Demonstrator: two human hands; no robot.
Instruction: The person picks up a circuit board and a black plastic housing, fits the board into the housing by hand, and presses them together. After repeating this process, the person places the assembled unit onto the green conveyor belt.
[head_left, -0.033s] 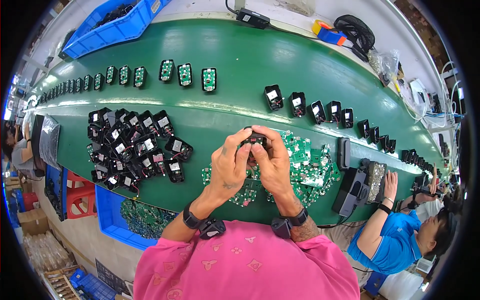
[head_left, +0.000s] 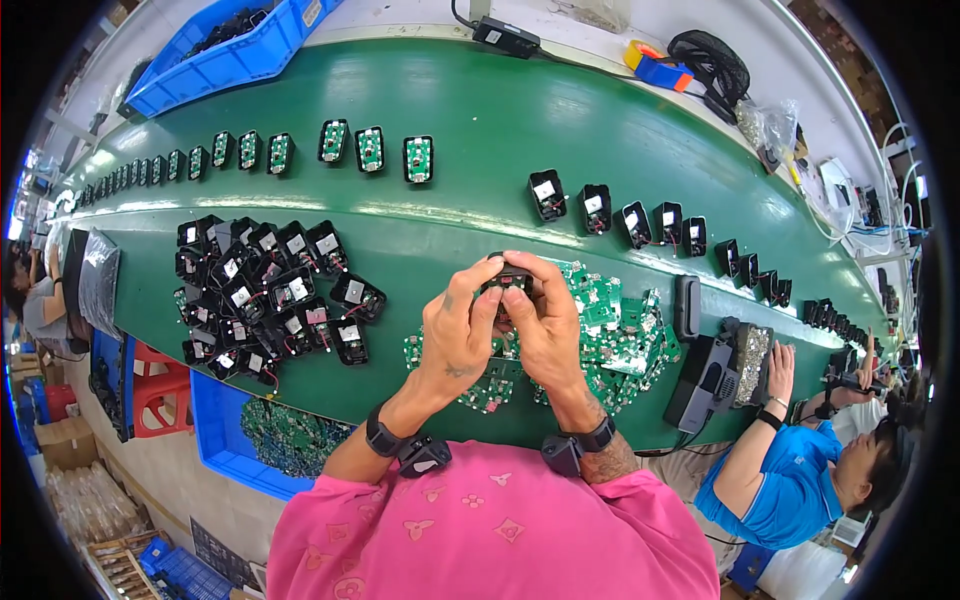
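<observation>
Both my hands meet over the bench around a small black plastic housing [head_left: 517,269]. My left hand [head_left: 461,325] grips its left side and my right hand [head_left: 546,325] its right side. The two thumbs press down inside the housing, and they hide most of what lies in it. Beneath and beside my hands spreads a pile of loose green circuit boards [head_left: 625,335]. Left of my hands lies a heap of open black housings [head_left: 240,297] with white parts and thin red wires inside.
A row of housings with green boards [head_left: 418,160] runs far left; housings without visible boards [head_left: 547,194] run right. Blue crates stand at the back left [head_left: 215,70] and below the bench edge [head_left: 222,440]. A grey device [head_left: 703,380] sits near a co-worker in blue [head_left: 770,480].
</observation>
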